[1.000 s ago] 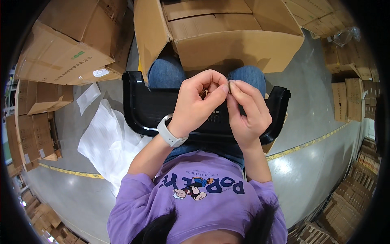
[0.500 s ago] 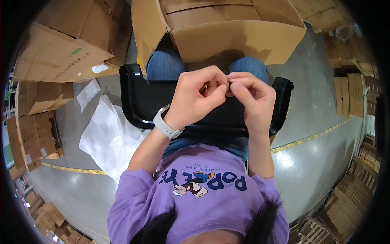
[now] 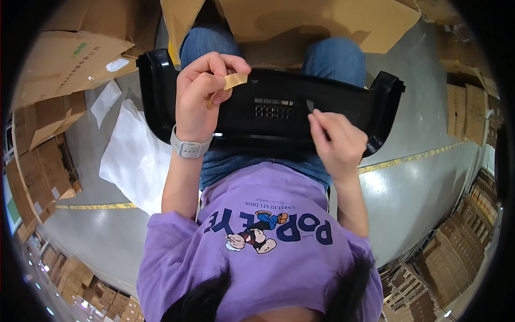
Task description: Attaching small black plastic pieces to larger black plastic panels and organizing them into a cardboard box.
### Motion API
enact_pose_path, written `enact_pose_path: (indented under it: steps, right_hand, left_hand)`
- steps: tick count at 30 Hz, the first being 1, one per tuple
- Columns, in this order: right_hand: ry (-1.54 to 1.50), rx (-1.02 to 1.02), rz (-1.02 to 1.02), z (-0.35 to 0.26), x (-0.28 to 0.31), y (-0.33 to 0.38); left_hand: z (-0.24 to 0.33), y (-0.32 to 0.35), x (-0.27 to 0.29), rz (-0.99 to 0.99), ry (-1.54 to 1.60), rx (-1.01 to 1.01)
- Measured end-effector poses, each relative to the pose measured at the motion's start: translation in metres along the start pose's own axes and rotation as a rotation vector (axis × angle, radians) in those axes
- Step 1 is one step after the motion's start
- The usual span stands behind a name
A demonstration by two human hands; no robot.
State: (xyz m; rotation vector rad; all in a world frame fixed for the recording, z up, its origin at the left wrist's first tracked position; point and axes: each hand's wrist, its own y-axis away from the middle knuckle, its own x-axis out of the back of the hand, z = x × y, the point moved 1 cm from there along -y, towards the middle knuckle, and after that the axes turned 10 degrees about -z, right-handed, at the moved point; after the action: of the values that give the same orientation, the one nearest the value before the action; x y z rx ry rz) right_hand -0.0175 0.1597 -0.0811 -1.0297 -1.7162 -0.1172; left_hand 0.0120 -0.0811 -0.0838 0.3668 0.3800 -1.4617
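My left hand (image 3: 199,94), with a watch (image 3: 190,148) at its wrist, is closed on a small yellowish paper strip (image 3: 235,81) that curls out past the fingertips. Between the thumb and forefinger of my right hand (image 3: 341,142) is a small flat dark piece (image 3: 310,105), too small to name more exactly. Both hands are over a black plastic panel (image 3: 370,115) with raised, curved ends, which lies across my lap. Near the panel's middle is a digit-shaped display cutout (image 3: 273,110), just left of the dark piece.
A large cardboard box (image 3: 322,21) stands before my knees, and another carton (image 3: 70,70) is at the far left. White wrapping sheet (image 3: 134,155) lies on the floor at my left. Stacked cartons (image 3: 456,263) line the right side beyond a yellow floor line (image 3: 413,156).
My hands, together before, have parted. The left moved left with the yellowish strip, and the right went down toward the panel with the dark piece. The panel's display cutout has come into view.
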Motion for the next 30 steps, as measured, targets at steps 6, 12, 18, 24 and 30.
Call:
enact_pose_path:
  steps: [6, 12, 18, 24, 30]
  right_hand:
    - [0.11, 0.075, -0.078, -0.003, -0.022, 0.011]
    - [0.13, 0.08, -0.116, -0.002, -0.025, 0.012]
    - [0.145, 0.081, -0.152, -0.003, -0.027, 0.013]
    - [0.148, 0.089, -0.154, -0.004, -0.028, 0.011]
    - [0.137, 0.092, -0.182, -0.004, -0.031, 0.012]
  left_hand:
    - [-0.016, 0.0, 0.008, 0.016, 0.134, 0.168]
    - [-0.019, 0.001, 0.011, 0.027, 0.138, 0.197]
    - [-0.023, 0.002, 0.014, 0.017, 0.179, 0.199]
    - [-0.027, 0.002, 0.015, 0.011, 0.178, 0.205]
    - [-0.026, 0.003, 0.015, 0.014, 0.172, 0.219]
